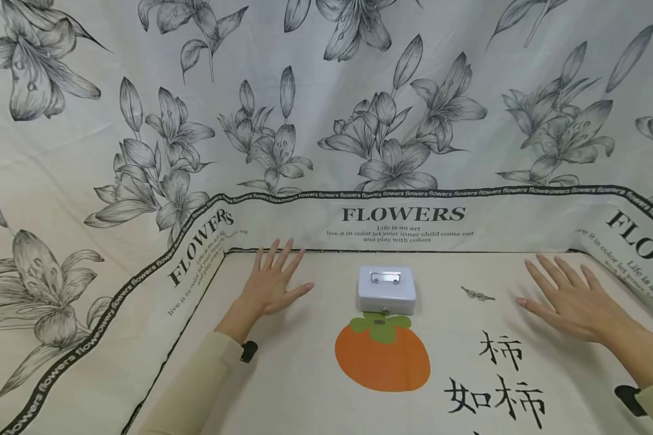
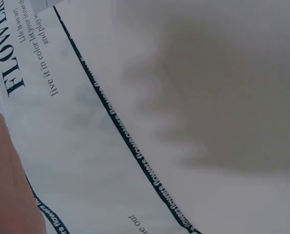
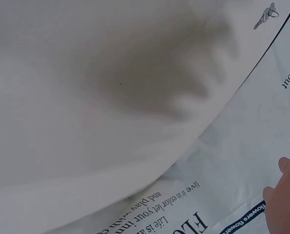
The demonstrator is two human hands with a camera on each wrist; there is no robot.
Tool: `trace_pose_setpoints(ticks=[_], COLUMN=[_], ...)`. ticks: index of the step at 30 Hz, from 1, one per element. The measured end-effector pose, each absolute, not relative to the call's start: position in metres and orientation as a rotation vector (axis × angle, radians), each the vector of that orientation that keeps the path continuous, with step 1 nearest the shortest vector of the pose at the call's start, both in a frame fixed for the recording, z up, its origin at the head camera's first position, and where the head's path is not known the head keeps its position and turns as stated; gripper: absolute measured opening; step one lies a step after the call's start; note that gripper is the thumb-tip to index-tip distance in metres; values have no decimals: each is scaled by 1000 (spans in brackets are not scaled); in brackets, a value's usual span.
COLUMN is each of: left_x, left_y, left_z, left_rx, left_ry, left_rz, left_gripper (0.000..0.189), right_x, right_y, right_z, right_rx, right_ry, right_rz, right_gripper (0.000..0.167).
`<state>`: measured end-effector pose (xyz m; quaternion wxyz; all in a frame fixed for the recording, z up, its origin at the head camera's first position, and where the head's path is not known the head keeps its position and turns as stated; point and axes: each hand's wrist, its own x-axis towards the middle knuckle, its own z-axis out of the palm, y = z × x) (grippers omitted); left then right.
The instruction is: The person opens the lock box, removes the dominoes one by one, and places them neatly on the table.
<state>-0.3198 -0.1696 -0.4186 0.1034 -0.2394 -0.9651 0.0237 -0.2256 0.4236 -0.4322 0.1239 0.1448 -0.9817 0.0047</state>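
Note:
A small white cash box [image 1: 387, 291] with a metal handle on its lid and a lock at the front stands at the middle of the table, lid down. To its right lie small metal keys [image 1: 477, 294], seen also as keys [image 3: 267, 15] at the top of the right wrist view. My left hand [image 1: 274, 281] is spread above the table left of the box, holding nothing. On the far side, my right hand [image 1: 568, 299] is spread the same way, right of the keys. Both cast soft shadows on the cloth below.
The cream tablecloth [image 1: 294, 374] bears a printed orange persimmon [image 1: 382, 357] in front of the box and black printed characters [image 1: 500, 350] at the right. A flower-printed curtain [image 1: 283, 151] closes off the back and sides.

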Motion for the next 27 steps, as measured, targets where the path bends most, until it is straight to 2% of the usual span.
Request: trace_pose_setpoints(ticks=[27], left_x=[-310], left_y=[-141], left_z=[-425], left_rx=[-764], left_ry=[-2856], left_rz=[10], left_gripper=[89], right_x=[-222], right_y=[400], right_z=[-438], right_rx=[462], right_ry=[-2806], right_rz=[117], right_gripper=[94])
